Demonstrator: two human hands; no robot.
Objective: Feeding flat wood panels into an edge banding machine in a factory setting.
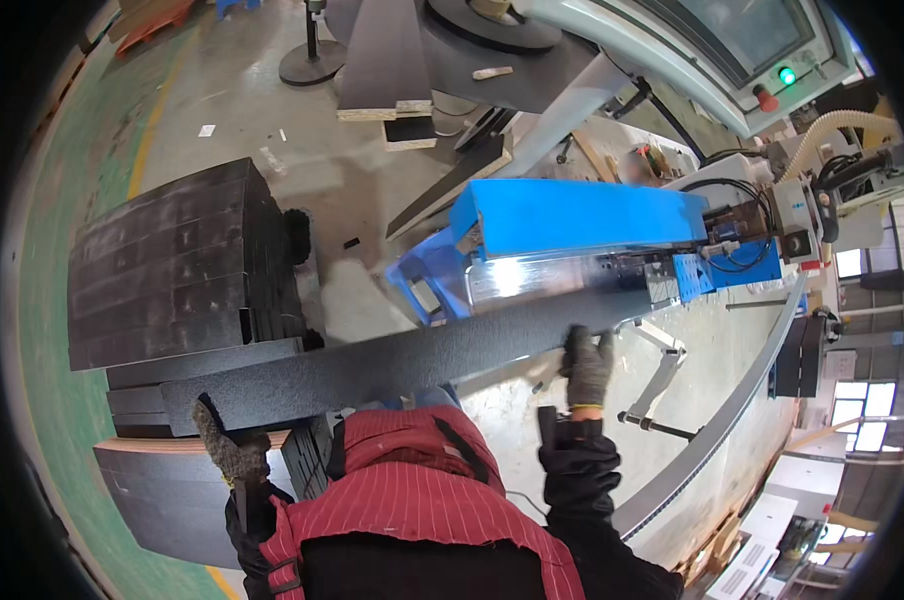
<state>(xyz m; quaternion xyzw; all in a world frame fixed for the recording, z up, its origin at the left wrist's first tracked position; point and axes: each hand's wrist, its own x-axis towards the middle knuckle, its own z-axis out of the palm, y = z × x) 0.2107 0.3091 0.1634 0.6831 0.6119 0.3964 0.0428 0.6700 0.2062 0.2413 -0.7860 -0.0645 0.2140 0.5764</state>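
Note:
A long, dark grey textured board (402, 362) spans from the stacks on my left to the blue-covered machine. Its right end lies by the metal bed (532, 280) below the blue cover (592, 218). My left hand (234, 450), in a grey work glove, grips the board's near left corner, a digit lying on top; the fingers beneath are hidden. At the near edge, close to the machine, is my right hand (587, 368), gloved too. Its fingers are stretched out and reach the board's edge; whether they press on it I cannot tell.
Dark boards (162, 270) are stacked at left, with another stack (152, 500) nearer me. A blue plastic stool (427, 285) stands behind the long board. A control panel (762, 70) with a lit green button overhangs the far right. A curved grey rail (732, 430) runs along the right.

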